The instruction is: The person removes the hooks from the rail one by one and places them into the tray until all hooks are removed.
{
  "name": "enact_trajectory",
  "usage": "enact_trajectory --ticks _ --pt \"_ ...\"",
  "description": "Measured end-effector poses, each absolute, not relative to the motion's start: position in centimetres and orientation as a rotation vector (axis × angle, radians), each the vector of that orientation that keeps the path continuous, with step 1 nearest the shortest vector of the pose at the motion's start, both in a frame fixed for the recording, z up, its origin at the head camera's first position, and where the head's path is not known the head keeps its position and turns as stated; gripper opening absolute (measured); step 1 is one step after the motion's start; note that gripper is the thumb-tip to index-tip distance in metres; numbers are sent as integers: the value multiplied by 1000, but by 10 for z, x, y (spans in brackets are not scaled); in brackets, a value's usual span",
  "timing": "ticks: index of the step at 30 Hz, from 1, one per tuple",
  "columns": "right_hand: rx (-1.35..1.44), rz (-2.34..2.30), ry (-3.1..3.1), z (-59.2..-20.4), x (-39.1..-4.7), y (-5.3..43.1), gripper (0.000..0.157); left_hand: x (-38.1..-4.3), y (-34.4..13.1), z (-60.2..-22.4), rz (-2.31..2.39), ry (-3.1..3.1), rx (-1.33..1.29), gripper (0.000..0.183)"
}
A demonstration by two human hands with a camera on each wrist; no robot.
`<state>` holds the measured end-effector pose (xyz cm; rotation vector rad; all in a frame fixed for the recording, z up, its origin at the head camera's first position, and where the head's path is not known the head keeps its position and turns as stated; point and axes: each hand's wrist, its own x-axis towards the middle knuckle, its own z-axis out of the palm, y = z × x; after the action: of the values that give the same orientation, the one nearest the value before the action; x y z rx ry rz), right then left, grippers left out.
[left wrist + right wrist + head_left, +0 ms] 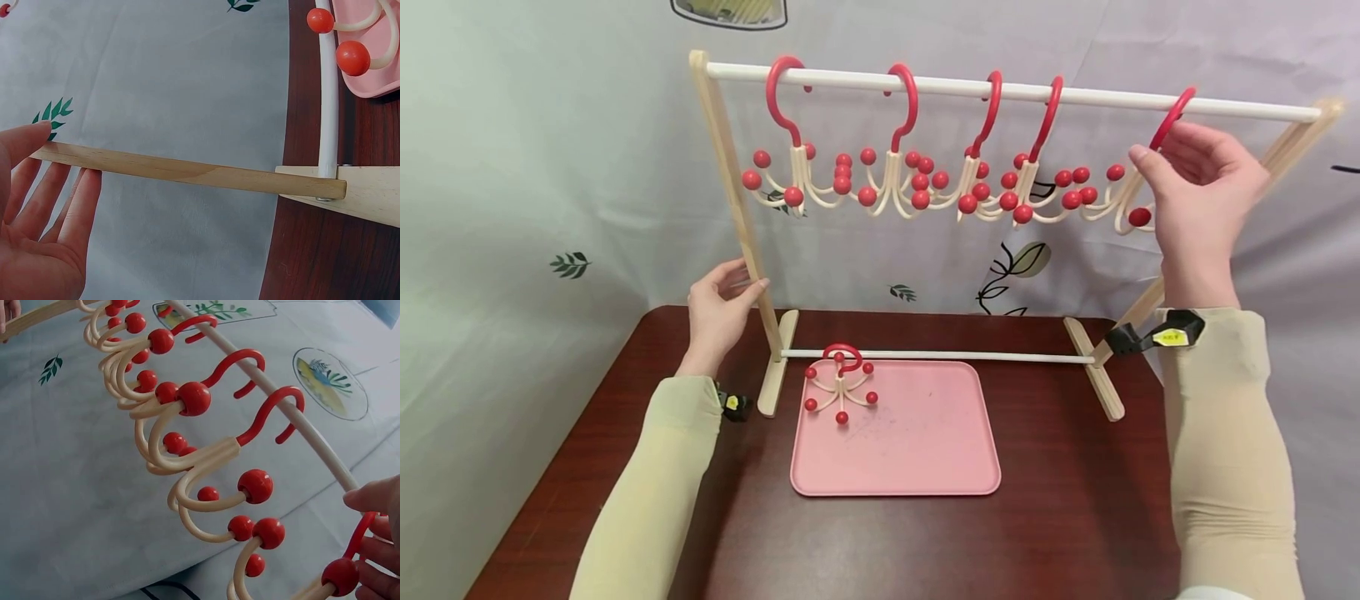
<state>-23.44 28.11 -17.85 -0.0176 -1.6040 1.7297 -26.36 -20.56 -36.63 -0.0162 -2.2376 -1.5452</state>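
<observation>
In the head view, my left hand [718,308] holds the rack's left wooden post [730,179], thumb in front and fingers behind. The left wrist view shows the thumb along one edge of the post [187,172]. My right hand [1206,179] is at the right end of the white rod [1097,95], around the red hook of a multi-arm hanger [1172,119]. Its thumb stands apart from the fingers, the hook passing between them. Several like hangers [893,158], with pale curved arms and red balls, hang along the rod to the left.
A pink tray [917,450] lies on the dark wood table [1037,517], with one more hanger [841,387] in its back left corner. Behind it runs the rack's lower white bar [940,356], between wooden feet [1097,375]. A printed cloth [610,167] hangs behind.
</observation>
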Motion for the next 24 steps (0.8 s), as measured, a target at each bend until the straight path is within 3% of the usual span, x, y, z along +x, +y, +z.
enact_trajectory --ticks 24 --pt "-80 1559 -1668 -169 -241 293 18 -264 -206 -367 -1546 -2227 -18 46"
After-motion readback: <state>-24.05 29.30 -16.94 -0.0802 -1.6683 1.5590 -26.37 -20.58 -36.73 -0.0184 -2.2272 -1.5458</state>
